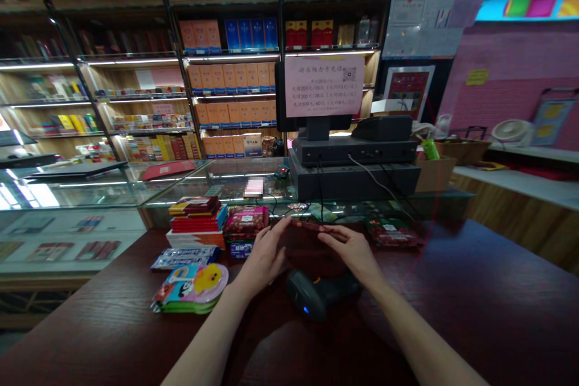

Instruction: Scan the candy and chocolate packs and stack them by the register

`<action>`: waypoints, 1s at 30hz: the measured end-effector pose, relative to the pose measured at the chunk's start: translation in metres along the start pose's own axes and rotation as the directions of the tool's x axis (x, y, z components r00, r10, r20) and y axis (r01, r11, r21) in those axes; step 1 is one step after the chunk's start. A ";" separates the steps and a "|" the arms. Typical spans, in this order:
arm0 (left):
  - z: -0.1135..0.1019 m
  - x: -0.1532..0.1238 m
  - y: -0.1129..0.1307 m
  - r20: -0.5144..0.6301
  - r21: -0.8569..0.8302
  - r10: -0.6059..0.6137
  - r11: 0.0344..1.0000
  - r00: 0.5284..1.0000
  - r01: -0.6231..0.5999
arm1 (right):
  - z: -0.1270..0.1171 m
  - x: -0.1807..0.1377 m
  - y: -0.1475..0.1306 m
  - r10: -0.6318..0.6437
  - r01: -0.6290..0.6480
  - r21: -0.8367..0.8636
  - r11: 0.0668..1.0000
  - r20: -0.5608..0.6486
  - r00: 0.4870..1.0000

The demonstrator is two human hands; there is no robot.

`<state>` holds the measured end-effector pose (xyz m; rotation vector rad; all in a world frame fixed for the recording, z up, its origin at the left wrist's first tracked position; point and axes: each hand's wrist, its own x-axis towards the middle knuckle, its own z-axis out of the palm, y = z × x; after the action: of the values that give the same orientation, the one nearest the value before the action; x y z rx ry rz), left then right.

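Here, seen from the head camera, a dark wooden shop counter (474, 289) stretches ahead. At its far edge stands a black till terminal (353, 163), whose screen back carries a pale printed notice (323, 85). Behind it are lit shelves of orange cartons (230, 102), and to the left is a glass display case (113, 187).

On the counter to the left sit a stack of red packets (196, 214), a pile of pink packets (246, 220), a blue-and-white wrapped bar (183, 258) and a round cartoon-printed pack (192, 286). Another red packet (393, 232) lies to the right.

A black barcode scanner (316, 297) lies on the counter just below the hands, a small blue light showing on it.

The left hand (265, 253) and the right hand (350, 250) hold a dark red packet (312, 228) between them, one at each end, with fingers curled on its edges. It is thin and flat, held level above the counter and the scanner. In the dim light its print cannot be read.
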<state>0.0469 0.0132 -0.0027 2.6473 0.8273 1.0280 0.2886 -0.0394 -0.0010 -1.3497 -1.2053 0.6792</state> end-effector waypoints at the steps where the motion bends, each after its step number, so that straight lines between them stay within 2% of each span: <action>1: 0.000 0.000 0.001 -0.007 -0.013 0.002 1.000 1.000 -0.002 | 0.000 0.000 0.000 0.000 0.000 0.006 1.000 -0.013 1.000; 5: 0.001 0.000 0.001 -0.051 -0.120 -0.043 0.992 0.998 0.036 | 0.001 0.000 0.003 -0.013 0.014 0.052 0.999 -0.020 1.000; 10: 0.004 0.003 0.002 -0.090 -0.377 -0.222 0.910 0.971 0.174 | 0.001 -0.002 0.001 -0.071 0.070 0.064 0.995 0.002 0.998; 14: 0.005 0.005 -0.001 -0.120 -0.491 -0.268 0.853 0.956 0.177 | 0.001 -0.004 0.000 -0.144 0.143 0.026 0.989 0.023 0.989; 21: 0.005 0.004 -0.007 -0.176 -0.467 -0.261 0.871 0.949 0.153 | 0.000 -0.004 0.006 -0.321 0.323 -0.147 0.935 0.032 0.946; 25: 0.005 0.003 -0.010 -0.198 -0.383 -0.246 0.911 0.949 0.156 | -0.002 -0.003 0.009 -0.372 0.371 -0.260 0.891 0.048 0.927; 30: 0.006 0.004 -0.008 -0.173 -0.320 -0.232 0.932 0.957 0.168 | -0.004 -0.002 0.009 -0.401 0.395 -0.370 0.841 0.064 0.914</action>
<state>0.0497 0.0223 -0.0081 2.1776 0.8801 1.2767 0.2945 -0.0409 -0.0090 -1.3443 -1.6018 0.1386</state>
